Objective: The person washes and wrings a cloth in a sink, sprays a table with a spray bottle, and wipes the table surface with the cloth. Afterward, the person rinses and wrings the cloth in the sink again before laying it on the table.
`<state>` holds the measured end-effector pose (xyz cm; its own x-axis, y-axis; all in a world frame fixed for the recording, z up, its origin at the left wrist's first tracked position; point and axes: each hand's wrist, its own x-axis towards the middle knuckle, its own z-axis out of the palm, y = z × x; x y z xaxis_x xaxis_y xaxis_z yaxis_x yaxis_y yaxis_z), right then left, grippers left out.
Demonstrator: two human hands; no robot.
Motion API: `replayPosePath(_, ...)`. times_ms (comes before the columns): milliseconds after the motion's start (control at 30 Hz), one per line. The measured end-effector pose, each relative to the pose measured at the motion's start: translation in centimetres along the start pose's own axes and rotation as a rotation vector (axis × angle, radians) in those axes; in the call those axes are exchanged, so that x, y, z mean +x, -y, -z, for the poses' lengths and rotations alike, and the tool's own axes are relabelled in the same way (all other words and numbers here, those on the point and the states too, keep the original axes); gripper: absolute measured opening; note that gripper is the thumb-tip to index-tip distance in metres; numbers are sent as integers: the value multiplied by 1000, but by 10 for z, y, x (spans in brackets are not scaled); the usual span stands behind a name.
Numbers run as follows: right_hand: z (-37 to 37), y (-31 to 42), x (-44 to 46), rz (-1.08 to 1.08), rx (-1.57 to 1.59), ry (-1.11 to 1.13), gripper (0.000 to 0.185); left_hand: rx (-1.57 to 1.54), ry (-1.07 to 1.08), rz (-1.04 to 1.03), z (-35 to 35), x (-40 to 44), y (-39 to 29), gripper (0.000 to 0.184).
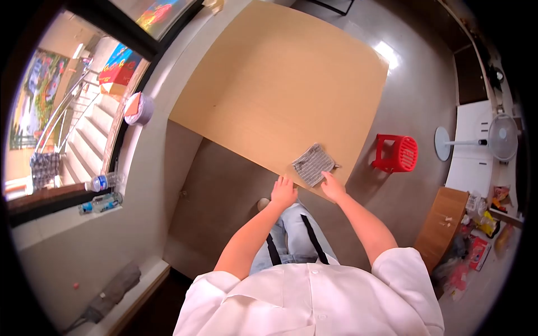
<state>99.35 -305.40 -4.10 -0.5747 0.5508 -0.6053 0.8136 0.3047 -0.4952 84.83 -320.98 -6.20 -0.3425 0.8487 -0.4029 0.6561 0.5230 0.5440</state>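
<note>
Gray lined cloth (pixel 314 165), approx. sq., corner pointing fwd, no clear long axis; L hand (pixel 284 191), R hand (pixel 333 187): can't tell grip.

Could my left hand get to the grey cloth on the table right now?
Probably yes: the left hand rests at the table edge, just beside the cloth, and nothing visible stands between them.

White shirt (pixel 336 302), short sleeves (pixel 400 274), pale front buttons (pixel 315 272). Light-blue jeans (pixel 293 227), black stripes (pixel 314 238). Light-coloured shoe (pixel 262 204), partly hidden.
</note>
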Motion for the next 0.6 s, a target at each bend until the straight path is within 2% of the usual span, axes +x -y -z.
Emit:
replayPosePath(100, 19, -11, 5, -56, -65, -40, 46, -101, 96, 9, -21, 32, -22, 50)
replayPosePath(167, 16, -23, 20, 8, -118, -93, 45, -200, 211, 22, -38, 61, -25, 60)
replayPosePath(200, 11, -29, 30, 2, -104, -109, 45, -184, 215, 7, -48, 75, -26, 60)
replayPosePath(267, 0, -45, 42, 140, -215, -124, 42, -386, 90, 72, -74, 96, -33, 66)
replayPosePath(300, -2, -48, 45, 137, -218, -130, 42, -493, 50, 127, -84, 108, -35, 71)
replayPosePath(333, -4, -45, 53, 211, -289, -141, 43, -493, 42, 120, -94, 123, -42, 71)
replayPosePath(400, -6, -41, 66, 278, -344, -133, 44, -66, 5, 293, -118, 132, -53, 75)
replayPosePath(433, -9, -42, 67, 232, -305, -136, 46, -219, -36, 333, -111, 133, -60, 74)
replayPosePath(467, -11, -42, 67, 186, -266, -140, 47, -214, -20, 347, -101, 134, -63, 74)
replayPosePath(533, -16, -38, 67, 203, -286, -134, 51, -239, -88, 224, -82, 139, -57, 72)
replayPosePath(600, -25, -25, 69, 212, -240, -242, 54, -171, -95, 177, -65, 151, -43, 69)
